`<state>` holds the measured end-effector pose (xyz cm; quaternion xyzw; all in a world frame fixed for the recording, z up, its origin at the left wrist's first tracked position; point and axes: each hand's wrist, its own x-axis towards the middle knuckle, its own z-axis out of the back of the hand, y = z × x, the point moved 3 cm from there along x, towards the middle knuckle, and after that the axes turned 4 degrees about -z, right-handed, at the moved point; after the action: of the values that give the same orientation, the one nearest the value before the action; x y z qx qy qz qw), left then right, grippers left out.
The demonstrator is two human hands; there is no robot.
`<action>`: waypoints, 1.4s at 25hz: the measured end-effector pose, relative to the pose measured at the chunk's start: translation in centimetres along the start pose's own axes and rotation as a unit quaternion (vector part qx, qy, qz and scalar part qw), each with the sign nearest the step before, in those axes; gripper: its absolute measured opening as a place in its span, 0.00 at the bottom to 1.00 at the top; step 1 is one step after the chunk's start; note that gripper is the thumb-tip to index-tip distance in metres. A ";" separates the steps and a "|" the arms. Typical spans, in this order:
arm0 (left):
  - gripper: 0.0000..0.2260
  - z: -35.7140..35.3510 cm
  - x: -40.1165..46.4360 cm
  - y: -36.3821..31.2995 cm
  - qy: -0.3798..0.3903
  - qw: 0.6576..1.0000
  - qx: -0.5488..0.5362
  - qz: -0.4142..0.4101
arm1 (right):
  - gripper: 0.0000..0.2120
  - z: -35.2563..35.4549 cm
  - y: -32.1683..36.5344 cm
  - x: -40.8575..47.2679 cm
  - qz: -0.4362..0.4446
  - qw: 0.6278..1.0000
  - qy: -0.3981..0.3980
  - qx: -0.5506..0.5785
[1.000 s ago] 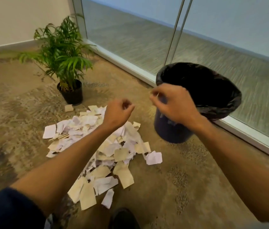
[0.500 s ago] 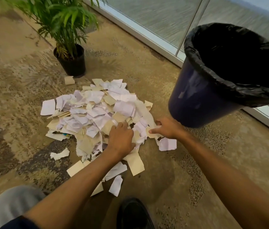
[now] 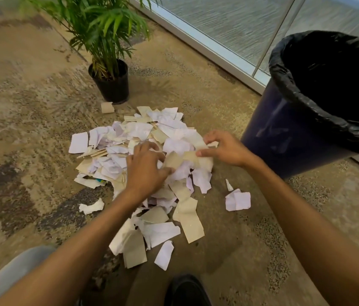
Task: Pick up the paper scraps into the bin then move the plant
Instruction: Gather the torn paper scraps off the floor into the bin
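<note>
Paper scraps (image 3: pixel 138 164) heap on the floor under my hands, left hand (image 3: pixel 146 171) and right hand (image 3: pixel 224 150) curled around a bunch, bin (image 3: pixel 302 138) just right, nearer my right.

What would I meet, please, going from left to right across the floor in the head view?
Lone white square scrap → green potted plant in a black pot → left hand → right hand → crumpled white scrap lying apart → dark blue bin with a black liner.
</note>
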<state>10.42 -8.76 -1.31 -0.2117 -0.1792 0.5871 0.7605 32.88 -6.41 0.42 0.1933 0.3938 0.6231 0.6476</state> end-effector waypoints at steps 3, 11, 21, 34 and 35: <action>0.11 0.6 0.7 1.4 0.068 0.996 0.058 0.025 | 0.23 -2.5 1.1 3.6 -0.002 0.999 0.022 -0.050; 0.02 -1.0 0.1 0.8 0.076 0.982 0.167 -0.042 | 0.11 -6.3 1.0 4.0 0.035 0.994 -0.002 -0.105; 0.08 9.1 0.6 -3.3 -0.074 0.977 -0.199 0.037 | 0.14 3.4 8.9 -3.3 0.087 0.988 -0.114 -0.057; 0.10 11.6 8.8 -28.8 -0.002 0.907 -0.415 -0.063 | 0.11 26.4 9.4 -15.6 0.039 0.862 -0.490 -0.129; 0.10 10.6 9.3 -30.1 0.010 0.917 -0.392 -0.068 | 0.11 26.8 8.0 -15.9 0.019 0.857 -0.501 -0.123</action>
<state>31.78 -5.19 23.87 -0.4859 -0.4016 0.4148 0.6561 49.17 -13.99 27.12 0.4052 -0.0672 0.4978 0.7639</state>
